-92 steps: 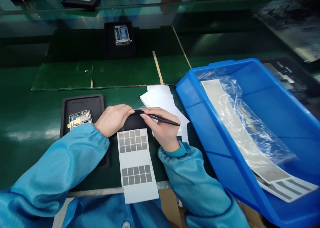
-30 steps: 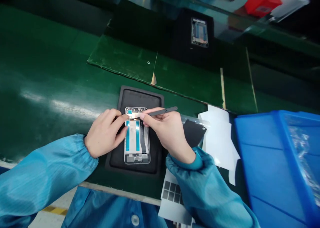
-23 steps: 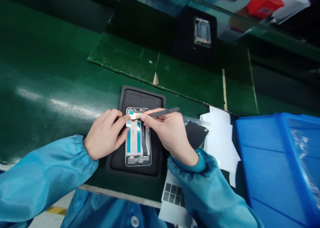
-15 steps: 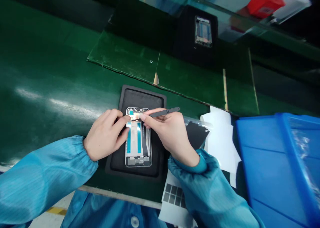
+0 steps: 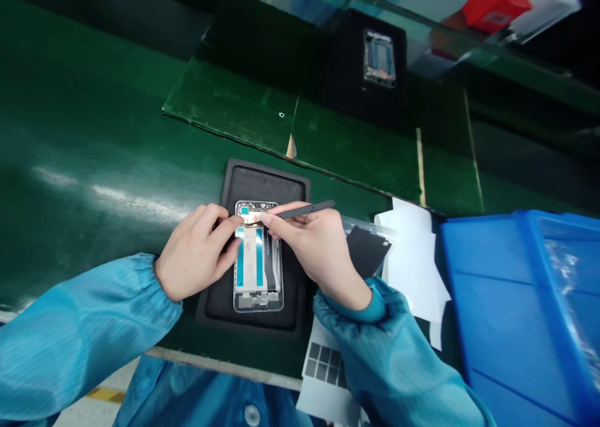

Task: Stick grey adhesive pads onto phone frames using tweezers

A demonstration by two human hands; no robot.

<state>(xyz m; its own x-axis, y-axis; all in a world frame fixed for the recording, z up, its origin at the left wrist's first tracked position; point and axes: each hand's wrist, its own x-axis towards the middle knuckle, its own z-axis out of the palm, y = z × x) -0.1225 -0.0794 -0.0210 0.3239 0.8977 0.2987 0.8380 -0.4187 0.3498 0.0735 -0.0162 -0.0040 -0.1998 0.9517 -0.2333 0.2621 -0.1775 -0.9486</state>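
A phone frame (image 5: pixel 259 271) with an exposed circuit board at its top and blue and white strips down its middle lies in a black rubber tray (image 5: pixel 253 183). My right hand (image 5: pixel 312 252) is shut on black tweezers (image 5: pixel 309 210), whose tip is at the frame's top end. There, a small copper-coloured piece (image 5: pixel 253 217) sits under the tip. My left hand (image 5: pixel 197 252) is just beside it, with its fingertips pressing on the frame's upper left part. The fingers partly hide the top of the frame.
A blue plastic bin (image 5: pixel 510 308) stands at the right. Between it and the tray lie white backing sheets (image 5: pixel 412 264), a dark film (image 5: pixel 368 250) and a sheet with grey patches (image 5: pixel 323 367). A glass panel lies beyond the green mat, with another tray and phone frame (image 5: pixel 379 58).
Compared with 3 seconds ago, both hands have moved from the sheets onto the phone frame in the tray, and the view has swung. Over the last second, the hands have stayed nearly still.
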